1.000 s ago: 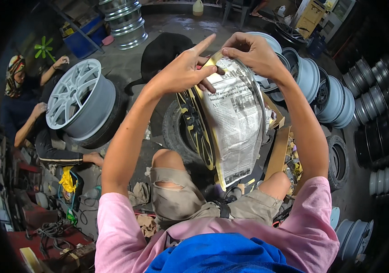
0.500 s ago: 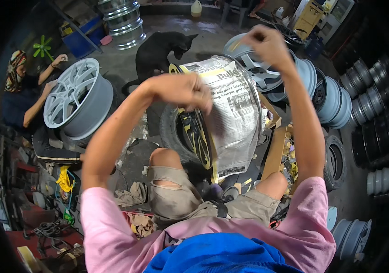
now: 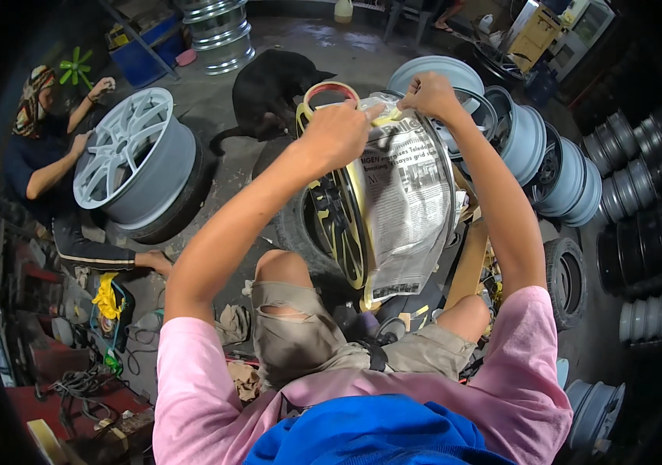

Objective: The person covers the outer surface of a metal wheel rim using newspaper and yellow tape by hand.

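A newspaper sheet (image 3: 407,205) wraps the barrel of a black wheel rim (image 3: 355,267) in front of me; yellow masking tape runs along the rim's edge and spokes. My left hand (image 3: 340,133) is closed round a roll of masking tape (image 3: 310,94), held at the rim's upper left. From it a short yellow tape strip (image 3: 386,118) stretches over the top of the newspaper. Its far end is pinched in the fingers of my right hand (image 3: 430,97), close to the paper's upper right edge. The rim stands tilted over a tire (image 3: 294,221) between my knees.
A black dog (image 3: 265,89) is curled just beyond the rim. At left, a co-worker (image 3: 40,159) has a hand on a grey wheel (image 3: 149,182). Several silver rims (image 3: 521,132) lie at right, near a loose tire (image 3: 567,283) and a cardboard box (image 3: 466,263).
My right hand has come down and inward to the newspaper's top edge. My left hand has shifted right and slightly up, and the tape roll now shows. The co-worker's near hand has moved slightly.
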`<state>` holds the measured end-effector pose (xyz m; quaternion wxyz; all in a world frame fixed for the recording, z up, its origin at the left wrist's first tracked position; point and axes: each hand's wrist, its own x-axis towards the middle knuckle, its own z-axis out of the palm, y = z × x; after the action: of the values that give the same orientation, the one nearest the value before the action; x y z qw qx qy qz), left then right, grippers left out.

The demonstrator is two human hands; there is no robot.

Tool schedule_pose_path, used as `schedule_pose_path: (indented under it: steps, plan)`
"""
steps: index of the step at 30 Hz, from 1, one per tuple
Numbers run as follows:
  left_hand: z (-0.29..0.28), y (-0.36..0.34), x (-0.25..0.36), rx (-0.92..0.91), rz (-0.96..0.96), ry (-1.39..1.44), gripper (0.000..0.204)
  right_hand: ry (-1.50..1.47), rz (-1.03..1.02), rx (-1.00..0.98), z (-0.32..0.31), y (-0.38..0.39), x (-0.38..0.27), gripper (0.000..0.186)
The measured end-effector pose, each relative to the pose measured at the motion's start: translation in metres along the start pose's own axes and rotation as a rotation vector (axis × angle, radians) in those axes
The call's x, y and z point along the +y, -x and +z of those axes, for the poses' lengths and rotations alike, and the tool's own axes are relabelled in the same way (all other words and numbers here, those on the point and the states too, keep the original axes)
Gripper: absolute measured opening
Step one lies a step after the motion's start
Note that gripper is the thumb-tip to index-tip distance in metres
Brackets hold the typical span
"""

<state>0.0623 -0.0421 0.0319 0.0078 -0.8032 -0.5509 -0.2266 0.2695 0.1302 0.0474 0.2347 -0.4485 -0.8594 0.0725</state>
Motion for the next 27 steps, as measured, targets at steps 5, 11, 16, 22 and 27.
schedule_pose_path:
  steps: [5,11,16,22,27]
  plan:
    - [0.060,-0.034,0.004,0.049,0.037,-0.155,0.041,0.161,0.040,0.042,0.017,-0.002,0.014,0.029]
    - [0.088,-0.050,0.001,-0.031,-0.021,-0.220,0.036,0.249,0.034,-0.039,0.022,-0.002,0.007,0.029]
    - [0.098,-0.056,0.004,0.048,-0.007,-0.147,0.034,0.470,-0.004,0.187,0.014,0.006,0.031,0.061]
    - [0.089,-0.051,0.001,0.063,0.025,-0.116,0.040,-0.363,0.556,-0.198,0.031,0.020,0.050,0.067]
    - [0.053,-0.049,-0.008,0.456,-0.023,0.070,0.038,-0.861,0.802,-0.170,0.038,0.018,0.051,0.048]
